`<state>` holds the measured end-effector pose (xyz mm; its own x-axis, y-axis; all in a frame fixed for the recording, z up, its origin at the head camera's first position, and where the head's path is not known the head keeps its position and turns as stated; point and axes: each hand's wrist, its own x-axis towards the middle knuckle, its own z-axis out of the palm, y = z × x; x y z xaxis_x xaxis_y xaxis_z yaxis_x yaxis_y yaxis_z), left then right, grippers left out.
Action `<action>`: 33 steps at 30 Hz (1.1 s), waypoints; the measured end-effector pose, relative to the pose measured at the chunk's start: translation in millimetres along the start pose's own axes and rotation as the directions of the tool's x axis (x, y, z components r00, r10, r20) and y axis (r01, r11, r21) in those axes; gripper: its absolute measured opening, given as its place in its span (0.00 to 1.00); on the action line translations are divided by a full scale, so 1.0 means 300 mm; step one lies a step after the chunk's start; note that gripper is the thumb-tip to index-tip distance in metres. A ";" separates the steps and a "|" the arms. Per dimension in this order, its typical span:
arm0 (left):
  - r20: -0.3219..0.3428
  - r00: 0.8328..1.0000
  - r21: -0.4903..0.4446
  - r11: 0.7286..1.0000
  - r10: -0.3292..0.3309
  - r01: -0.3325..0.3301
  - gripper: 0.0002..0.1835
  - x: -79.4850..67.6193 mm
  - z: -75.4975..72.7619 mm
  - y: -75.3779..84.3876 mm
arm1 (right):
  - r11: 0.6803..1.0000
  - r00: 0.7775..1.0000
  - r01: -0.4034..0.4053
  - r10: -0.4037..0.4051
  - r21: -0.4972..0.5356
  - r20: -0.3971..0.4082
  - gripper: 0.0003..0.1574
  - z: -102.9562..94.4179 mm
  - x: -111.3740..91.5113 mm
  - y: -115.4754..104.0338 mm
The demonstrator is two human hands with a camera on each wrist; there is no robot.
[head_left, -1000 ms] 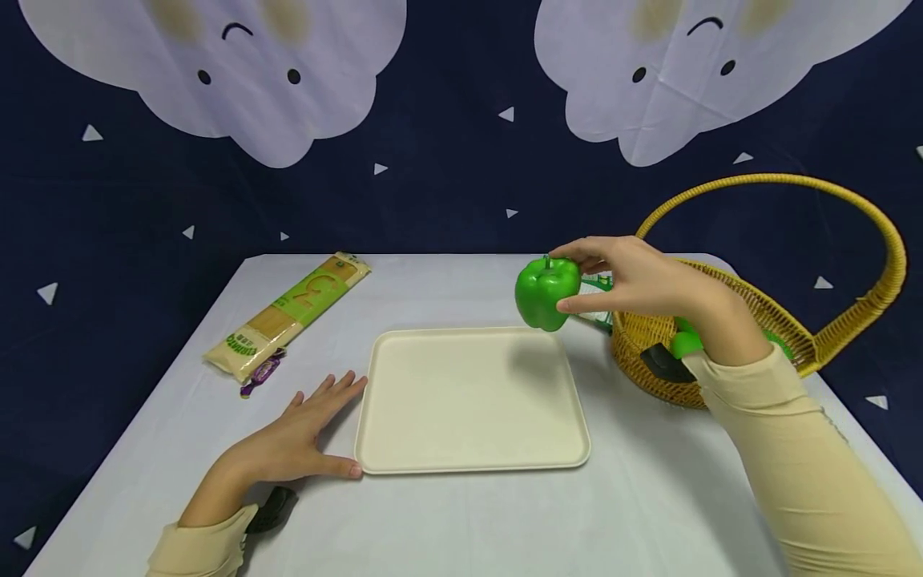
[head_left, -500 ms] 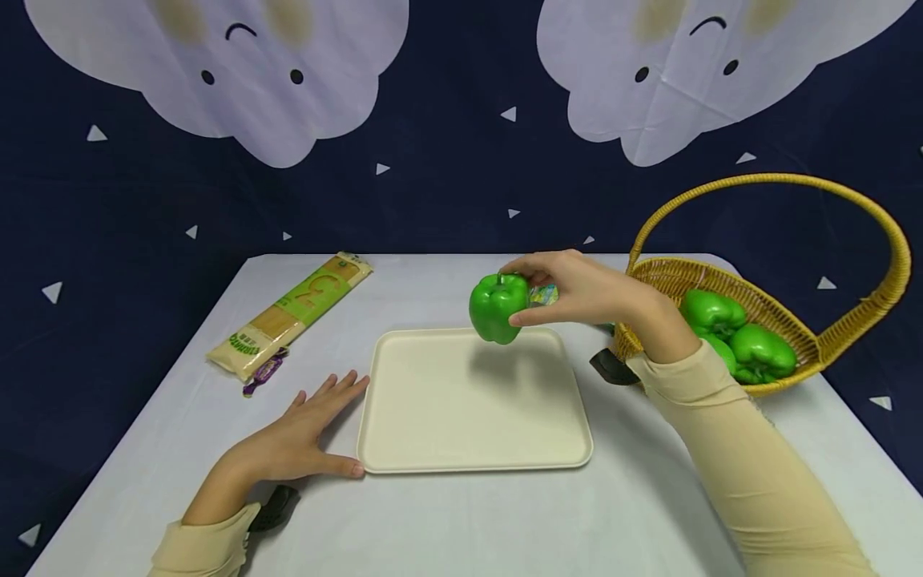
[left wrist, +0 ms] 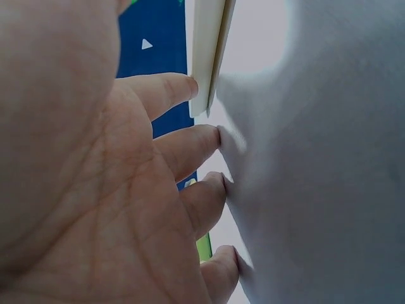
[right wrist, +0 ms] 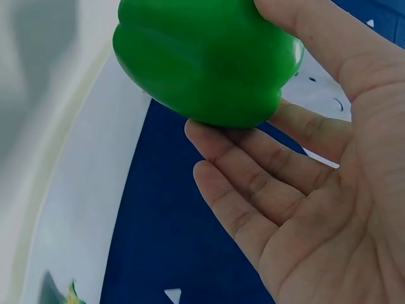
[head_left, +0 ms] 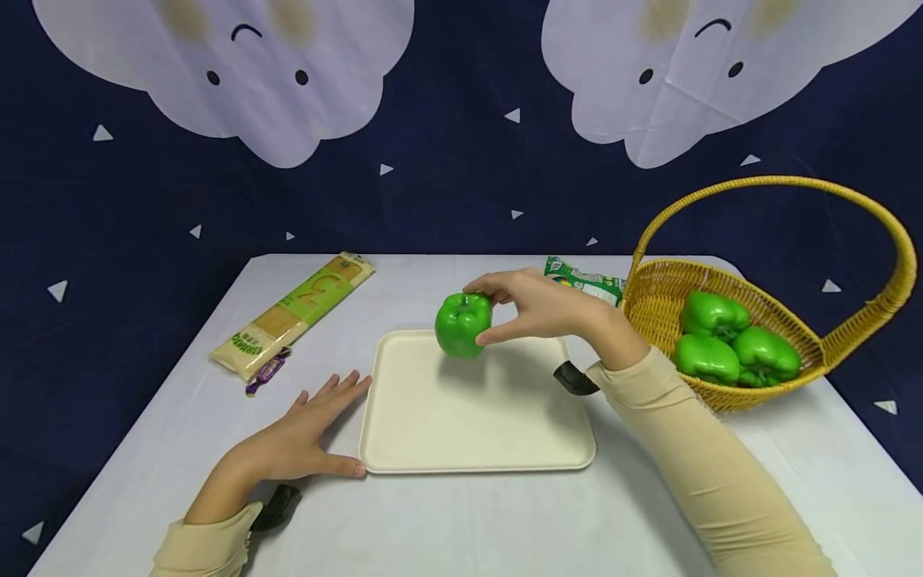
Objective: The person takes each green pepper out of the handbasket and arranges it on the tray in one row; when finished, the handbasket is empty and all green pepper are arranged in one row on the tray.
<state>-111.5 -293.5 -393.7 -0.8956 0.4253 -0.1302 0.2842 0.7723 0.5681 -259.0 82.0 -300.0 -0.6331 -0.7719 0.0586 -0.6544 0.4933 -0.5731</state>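
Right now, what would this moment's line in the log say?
right hand: holds green pepper over tray | left hand: at tray's left edge | basket: contains three other green peppers

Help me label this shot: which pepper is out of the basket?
The pepper in the right hand, held over the tray; the other three lie in the basket.

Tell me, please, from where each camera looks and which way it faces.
Head: worn on the head, facing forward and down at the tray and basket; left hand, right hand and sleeves show.
Left wrist: on that wrist, facing the tray's edge; the left hand shows.
Right wrist: on that wrist, facing the held green pepper; the right hand shows.
Shared: head and right wrist views both show that pepper.
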 end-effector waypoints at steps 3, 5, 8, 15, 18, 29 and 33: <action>0.005 1.000 0.003 1.000 -0.006 0.006 0.66 0.001 -0.001 0.002 | 1.000 1.000 0.008 -0.008 0.009 0.017 0.46 0.023 0.020 -0.010; 0.004 1.000 0.008 1.000 -0.005 0.005 0.66 0.002 -0.001 0.003 | 1.000 0.999 0.017 -0.017 0.015 0.029 0.46 0.036 0.032 -0.016; 0.001 1.000 0.019 1.000 -0.003 0.003 0.66 0.002 0.000 0.002 | 0.999 0.998 0.035 -0.036 0.020 0.047 0.46 0.056 0.052 -0.022; -0.001 1.000 0.030 1.000 -0.007 0.007 0.67 0.002 0.001 -0.001 | 0.997 0.995 0.061 -0.063 0.037 0.078 0.46 0.102 0.098 -0.033; -0.001 1.000 0.026 1.000 -0.010 0.010 0.67 0.001 0.000 0.000 | 0.997 0.994 0.071 -0.073 0.022 0.086 0.46 0.122 0.116 -0.034; -0.001 1.000 0.020 1.000 -0.004 0.004 0.67 0.000 0.000 0.002 | 0.995 0.989 0.098 -0.099 0.016 0.107 0.45 0.163 0.163 -0.043; -0.001 1.000 0.018 1.000 -0.004 0.004 0.66 0.001 -0.001 0.003 | 0.995 0.988 0.094 -0.096 0.018 0.119 0.45 0.173 0.178 -0.042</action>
<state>-111.5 -292.9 -392.9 -0.8969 0.4220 -0.1319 0.2868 0.7823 0.5529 -263.2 13.8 -332.2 -0.5135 -0.8579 0.0154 -0.7038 0.4109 -0.5796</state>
